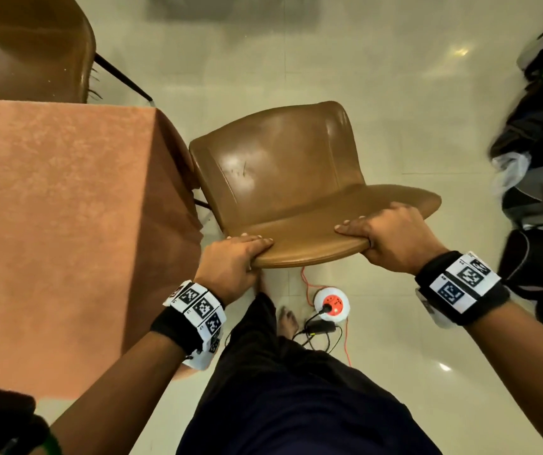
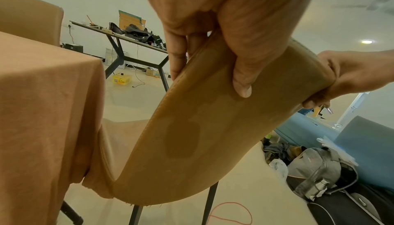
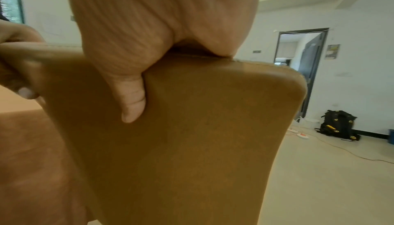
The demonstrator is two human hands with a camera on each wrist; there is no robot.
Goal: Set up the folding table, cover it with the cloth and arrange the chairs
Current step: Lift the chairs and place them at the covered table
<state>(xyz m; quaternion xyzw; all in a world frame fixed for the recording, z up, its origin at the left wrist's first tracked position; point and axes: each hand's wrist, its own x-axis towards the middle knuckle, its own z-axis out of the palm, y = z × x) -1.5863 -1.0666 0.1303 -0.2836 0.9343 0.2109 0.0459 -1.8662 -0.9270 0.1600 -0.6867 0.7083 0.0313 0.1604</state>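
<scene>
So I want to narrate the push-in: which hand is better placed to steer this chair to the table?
Probably the left hand: it grips the chair backrest's end nearest the cloth-covered table. The right hand grips the far end.

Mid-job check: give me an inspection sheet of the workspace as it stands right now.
Surface: table fully covered by orange cloth; nothing seen on top.
Job's things: brown chair at the table's right side, seat front touching the hanging cloth; second chair at the far side.
Clutter: bags on the floor at right; backpack by the wall.
Grippers: left hand and right hand both grip the chair's backrest top edge.
Cables: socket reel with orange cord and black adapter on the floor beside the feet, behind the chair.
Surroundings: pale tiled floor; cluttered desk; open doorway.
</scene>
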